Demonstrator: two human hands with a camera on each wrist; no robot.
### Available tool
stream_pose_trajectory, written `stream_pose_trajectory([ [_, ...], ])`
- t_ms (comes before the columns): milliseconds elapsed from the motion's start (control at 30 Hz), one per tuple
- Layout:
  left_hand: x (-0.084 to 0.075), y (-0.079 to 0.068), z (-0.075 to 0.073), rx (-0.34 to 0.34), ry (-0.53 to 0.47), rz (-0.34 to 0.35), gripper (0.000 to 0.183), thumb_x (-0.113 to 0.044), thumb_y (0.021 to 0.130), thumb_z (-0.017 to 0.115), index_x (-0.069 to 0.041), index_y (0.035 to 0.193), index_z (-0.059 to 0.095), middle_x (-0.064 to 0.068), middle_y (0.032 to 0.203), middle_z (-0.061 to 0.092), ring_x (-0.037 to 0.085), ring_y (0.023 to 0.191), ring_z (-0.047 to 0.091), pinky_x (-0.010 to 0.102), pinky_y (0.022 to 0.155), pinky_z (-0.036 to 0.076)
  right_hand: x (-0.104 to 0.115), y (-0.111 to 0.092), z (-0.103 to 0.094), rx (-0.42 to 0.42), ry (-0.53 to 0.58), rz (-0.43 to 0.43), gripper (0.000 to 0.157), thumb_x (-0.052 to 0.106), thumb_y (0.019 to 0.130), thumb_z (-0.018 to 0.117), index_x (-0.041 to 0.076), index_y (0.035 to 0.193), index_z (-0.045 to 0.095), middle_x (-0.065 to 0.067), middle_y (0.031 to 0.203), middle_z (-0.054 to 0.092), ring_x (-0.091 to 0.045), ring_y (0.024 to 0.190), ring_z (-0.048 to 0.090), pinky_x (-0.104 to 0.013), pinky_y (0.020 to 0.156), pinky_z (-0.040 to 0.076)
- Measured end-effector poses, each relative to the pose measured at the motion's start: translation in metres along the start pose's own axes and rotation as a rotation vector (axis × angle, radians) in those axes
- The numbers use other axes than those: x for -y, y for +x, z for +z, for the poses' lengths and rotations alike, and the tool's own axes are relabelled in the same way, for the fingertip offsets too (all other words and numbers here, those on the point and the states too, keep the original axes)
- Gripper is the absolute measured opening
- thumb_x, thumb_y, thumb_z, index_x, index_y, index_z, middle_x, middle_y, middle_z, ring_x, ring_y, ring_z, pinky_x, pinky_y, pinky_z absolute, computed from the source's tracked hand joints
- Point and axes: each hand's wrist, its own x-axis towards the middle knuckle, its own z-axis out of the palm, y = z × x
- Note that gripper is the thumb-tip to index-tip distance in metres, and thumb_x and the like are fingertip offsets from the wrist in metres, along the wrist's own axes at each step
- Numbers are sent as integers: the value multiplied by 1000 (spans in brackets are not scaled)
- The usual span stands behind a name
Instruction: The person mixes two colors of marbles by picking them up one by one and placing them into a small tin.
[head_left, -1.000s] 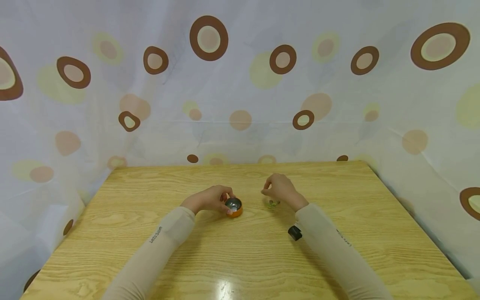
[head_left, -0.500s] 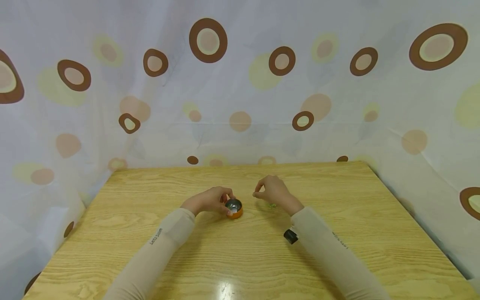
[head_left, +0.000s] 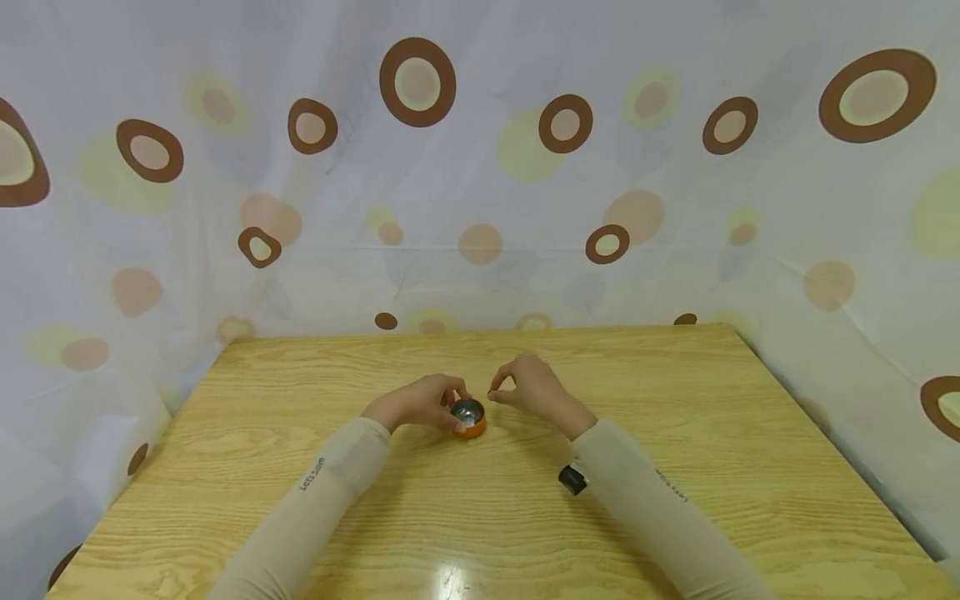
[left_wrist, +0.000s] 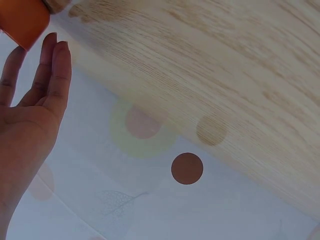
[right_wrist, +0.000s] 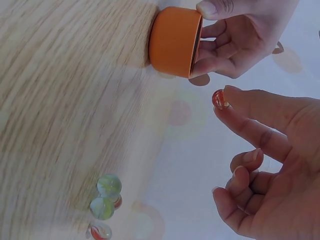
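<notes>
A small orange bowl (head_left: 471,430) with a shiny metal inside stands upright on the wooden table. My left hand (head_left: 422,402) grips it at the rim, thumb on the near side and fingers on the far side. Just right of the bowl, my right hand (head_left: 534,390) pinches a red and clear glass marble (right_wrist: 218,99) between thumb and index finger, the other fingers curled loosely. In the right wrist view, two greenish marbles (right_wrist: 105,195) lie touching on the table, with a reddish one partly hidden behind them. A red and white marble (right_wrist: 101,231) lies beside them.
The wooden table (head_left: 465,517) meets a patterned cloth (head_left: 480,183) along its back edge and sides. A black device (head_left: 573,479) sits under my right wrist. In the head view, my right hand and forearm hide the loose marbles.
My right hand has moved left toward the bowl, pinching the marble. The loose marbles seen under it earlier are now hidden in the head view. My left hand and the bowl stay put.
</notes>
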Motion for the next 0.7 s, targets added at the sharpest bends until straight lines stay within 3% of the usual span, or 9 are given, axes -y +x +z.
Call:
stream_pose_trajectory([
  [233,2,0,0,-2,3,11,34,-19,80,80,-11,108,63,6,89,58,17,78,52,29,71,44,6,1,7,2,-4,-51,9,22,84,76,13,88,77,-4,80,64,-16,75,52,-32,66,40],
  [467,2,-1,1,13,-7,12,33,-18,81,79,-11,108,62,4,87,57,17,78,51,29,71,44,16,0,12,17,20,-42,10,20,84,76,13,91,77,1,74,57,-15,70,45,-28,63,32],
  [700,5,1,1,13,-6,8,34,-20,81,80,-12,109,62,5,87,58,17,77,52,29,70,44,20,0,15,2,33,-65,12,18,84,76,11,94,77,-7,87,65,-17,77,49,-30,67,33],
])
